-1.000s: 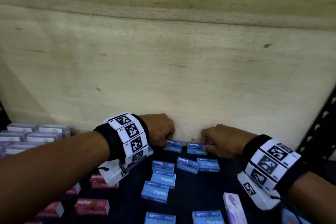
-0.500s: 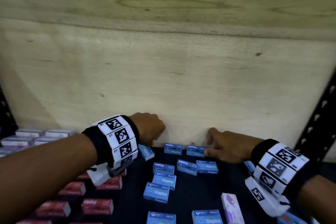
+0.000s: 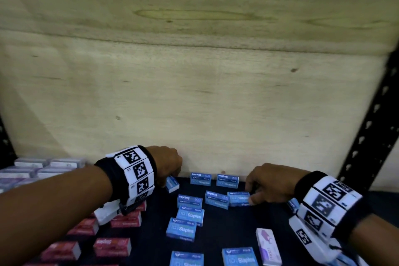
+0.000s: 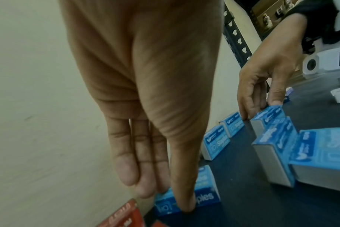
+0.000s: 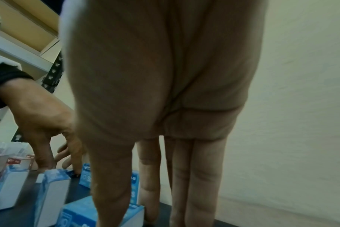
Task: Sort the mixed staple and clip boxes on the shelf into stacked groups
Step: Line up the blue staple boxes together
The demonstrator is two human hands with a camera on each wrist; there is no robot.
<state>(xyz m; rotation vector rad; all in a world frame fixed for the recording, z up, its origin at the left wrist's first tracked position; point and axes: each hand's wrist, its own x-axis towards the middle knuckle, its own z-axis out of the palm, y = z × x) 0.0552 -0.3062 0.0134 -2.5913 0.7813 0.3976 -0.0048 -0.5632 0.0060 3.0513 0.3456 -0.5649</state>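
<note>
On the dark shelf (image 3: 226, 231), before a plywood back panel (image 3: 194, 103), mixed boxes are shown mid-sort. At nine o'clock, pale boxes (image 3: 32, 170) are already grouped; at seven o'clock, red boxes (image 3: 112, 246) lie in loose rows. The left hand (image 3: 166, 164) is seen at ten o'clock, its grip narrowed to a pinch of thumb and fingertips on a tilted blue staple box (image 3: 172, 183) near the back panel. Loose blue staple boxes (image 3: 190, 215) are scattered through the centre. At two o'clock, the right hand (image 3: 267, 181) is closed, thumb opposite fingers, on another blue box (image 3: 238, 197) touching its neighbour. The cartons are judged small, stiff and dense for their size, with smooth printed faces; a hold across the two long sides is judged best, the end flaps being avoided. A white-and-purple box (image 3: 268, 246) lies at five o'clock.
</note>
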